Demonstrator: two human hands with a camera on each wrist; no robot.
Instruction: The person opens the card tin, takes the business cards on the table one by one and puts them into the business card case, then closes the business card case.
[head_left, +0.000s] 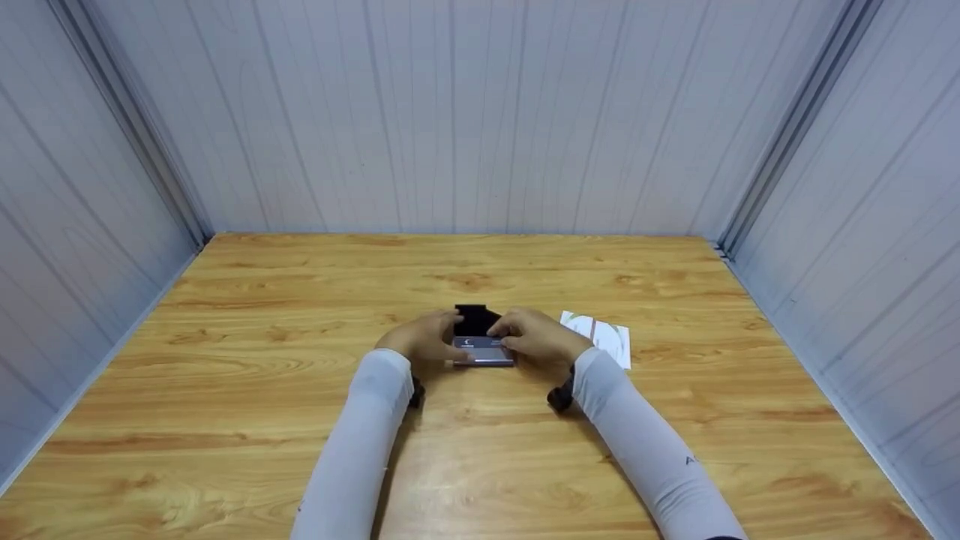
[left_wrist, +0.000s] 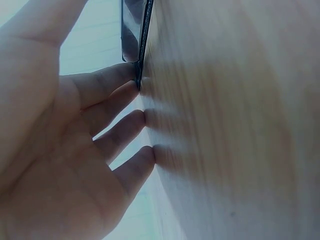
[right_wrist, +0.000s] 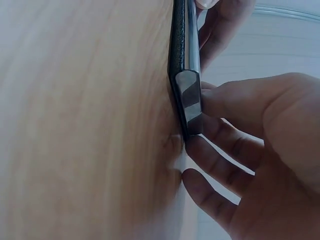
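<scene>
A card holder (head_left: 484, 354) with a shiny metal body lies on the table, its black cover (head_left: 474, 322) spread open toward the back wall. My left hand (head_left: 424, 335) is at its left side, thumb at the near part of the body and fingers by the cover. In the left wrist view, loosely extended fingers (left_wrist: 112, 82) touch the black edge. At the opposite side, my right hand (head_left: 541, 337) holds the body's end. The right wrist view shows that thumb (right_wrist: 235, 102) against the top of the metal case (right_wrist: 189, 100), with fingertips at the black cover's edge.
White printed cards (head_left: 607, 341) lie just right of my right hand. The wood-grain table (head_left: 247, 375) meets white panel walls (head_left: 480, 120) at the back and both sides. Small black cameras (head_left: 561, 397) hang beneath my wrists.
</scene>
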